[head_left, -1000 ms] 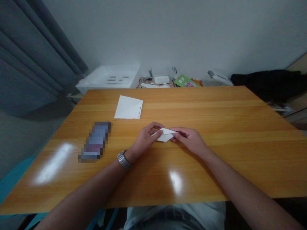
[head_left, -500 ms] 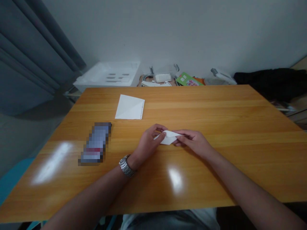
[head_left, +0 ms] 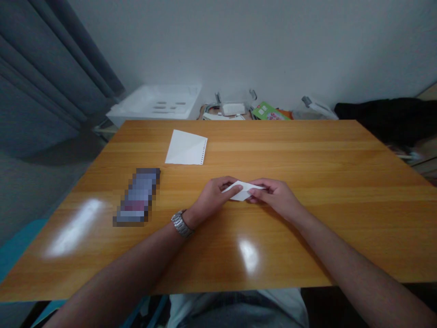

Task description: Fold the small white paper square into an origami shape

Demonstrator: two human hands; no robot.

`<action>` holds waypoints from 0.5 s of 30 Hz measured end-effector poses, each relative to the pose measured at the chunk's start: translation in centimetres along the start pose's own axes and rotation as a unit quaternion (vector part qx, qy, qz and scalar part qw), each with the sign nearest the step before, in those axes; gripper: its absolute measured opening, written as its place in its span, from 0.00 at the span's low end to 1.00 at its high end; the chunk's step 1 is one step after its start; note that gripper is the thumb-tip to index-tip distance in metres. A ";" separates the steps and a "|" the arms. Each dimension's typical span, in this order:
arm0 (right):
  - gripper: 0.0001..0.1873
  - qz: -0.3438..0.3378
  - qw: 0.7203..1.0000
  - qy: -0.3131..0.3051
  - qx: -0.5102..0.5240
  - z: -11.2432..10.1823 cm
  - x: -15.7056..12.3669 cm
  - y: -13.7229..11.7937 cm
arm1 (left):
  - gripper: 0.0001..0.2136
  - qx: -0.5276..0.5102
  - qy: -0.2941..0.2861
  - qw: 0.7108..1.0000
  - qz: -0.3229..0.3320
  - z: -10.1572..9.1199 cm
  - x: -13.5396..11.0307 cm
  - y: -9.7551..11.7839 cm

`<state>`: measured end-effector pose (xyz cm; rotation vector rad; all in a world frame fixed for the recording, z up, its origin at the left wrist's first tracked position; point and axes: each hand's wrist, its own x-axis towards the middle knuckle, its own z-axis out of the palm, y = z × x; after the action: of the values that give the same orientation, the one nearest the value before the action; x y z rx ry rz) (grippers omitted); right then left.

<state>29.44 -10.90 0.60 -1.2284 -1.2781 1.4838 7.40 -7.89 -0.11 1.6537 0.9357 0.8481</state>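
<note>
A small folded piece of white paper [head_left: 243, 194] is held between both hands over the middle of the wooden table. My left hand [head_left: 215, 196], with a metal watch [head_left: 182, 223] on its wrist, pinches the paper's left side, thumb on top and fingers behind. At the right side my right hand [head_left: 275, 195] grips the paper, its thumb laid on the upper face. Most fingertips of both hands are hidden behind or under the paper.
A white sheet with a perforated edge [head_left: 186, 148] lies farther back on the wooden table [head_left: 307, 241]. A blurred-out phone-like slab [head_left: 139, 196] rests at left. Beyond the far edge are a white tray [head_left: 133, 107], a green booklet [head_left: 269, 112] and dark cloth [head_left: 385, 118].
Both thumbs have shifted inward on the folded paper, which now looks flatter, with its upper flap down. The whole view has tilted slightly.
</note>
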 end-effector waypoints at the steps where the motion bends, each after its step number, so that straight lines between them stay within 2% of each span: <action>1: 0.23 -0.001 1.000 0.000 0.001 0.0 0.0 0.1 | 0.14 0.000 -0.001 1.000 0.000 -0.1 0.0 -0.1; 6: 0.20 -0.001 1.000 -0.001 0.023 0.1 -0.1 0.1 | 0.17 -0.060 0.000 0.998 -0.005 -0.1 0.1 -0.2; 15: 0.17 -0.017 0.999 -0.014 0.049 0.2 0.2 0.3 | 0.16 -0.046 -0.009 0.999 0.018 0.1 0.1 0.2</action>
<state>29.20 -10.82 0.24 -1.1203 -1.2244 1.5260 7.58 -7.85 0.06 1.6004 0.8442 0.8880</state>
